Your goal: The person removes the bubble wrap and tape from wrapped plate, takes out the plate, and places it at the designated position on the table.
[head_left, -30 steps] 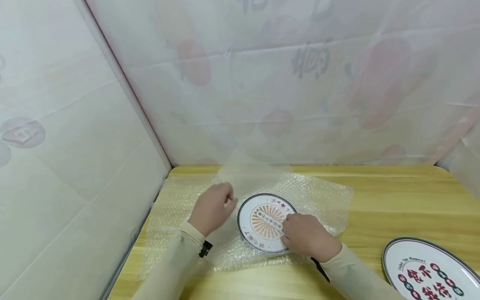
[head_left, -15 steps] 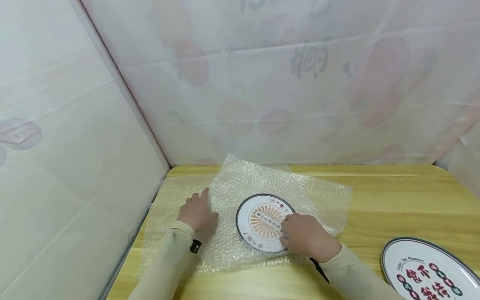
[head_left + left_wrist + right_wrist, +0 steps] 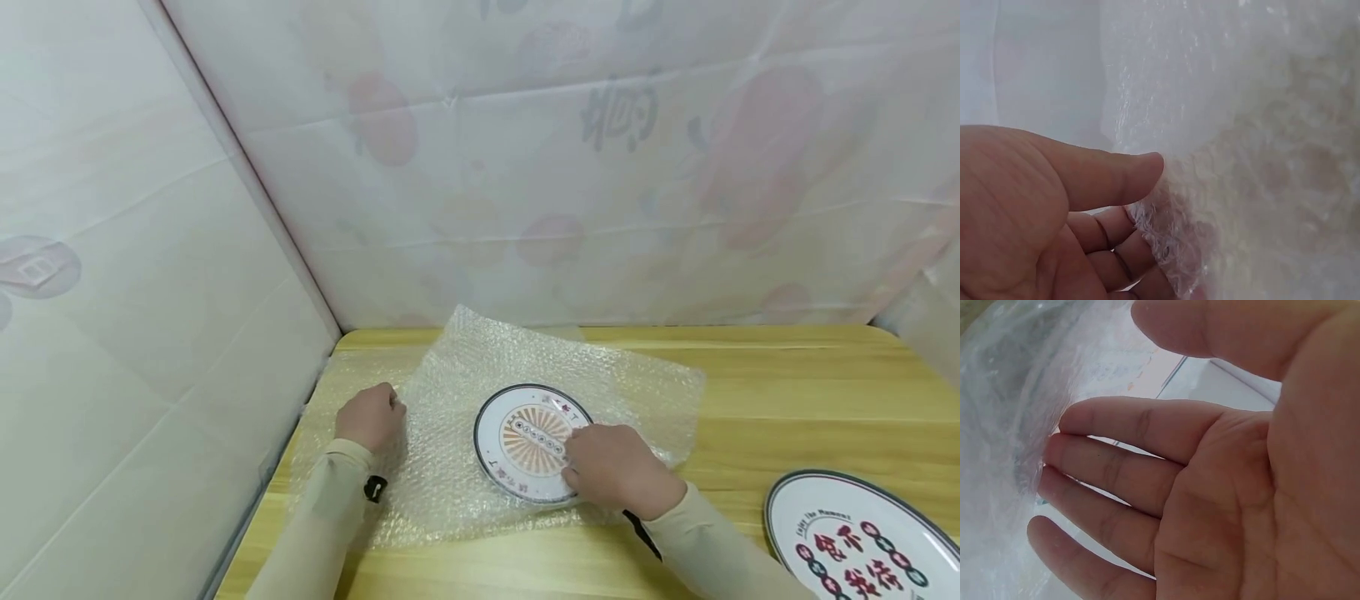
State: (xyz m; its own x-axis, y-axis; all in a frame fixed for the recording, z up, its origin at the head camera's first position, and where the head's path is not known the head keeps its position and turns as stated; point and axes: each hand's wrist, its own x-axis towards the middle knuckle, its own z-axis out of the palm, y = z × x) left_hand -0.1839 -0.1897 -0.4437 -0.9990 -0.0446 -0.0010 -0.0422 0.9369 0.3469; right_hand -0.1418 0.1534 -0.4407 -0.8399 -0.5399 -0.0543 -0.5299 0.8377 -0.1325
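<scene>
A round white plate (image 3: 510, 462) with a dark double rim and an orange sunburst centre lies on a sheet of bubble wrap (image 3: 442, 483) in the head view. My right hand (image 3: 615, 468) rests over the plate's right side. In the right wrist view, the fingers of that hand (image 3: 1166, 481) are nearly straight, their tips against clear wrap. To the left of the plate, my left hand (image 3: 370, 418) is at the sheet's left part. The left wrist view shows this hand (image 3: 1066, 212) pinching an edge of the bubble wrap (image 3: 1272, 156) between thumb and fingers.
A larger white plate (image 3: 821, 504) with red lettering lies at the table's right front, partly out of frame. The wooden table (image 3: 795, 400) meets printed sheeting (image 3: 480, 208) at the back and on the left. The wrap's far corner rises by the back edge.
My left hand has moved left from near the plate, first spreading its fingers, now curling them at the wrap. The right hand and plate have stayed nearly still.
</scene>
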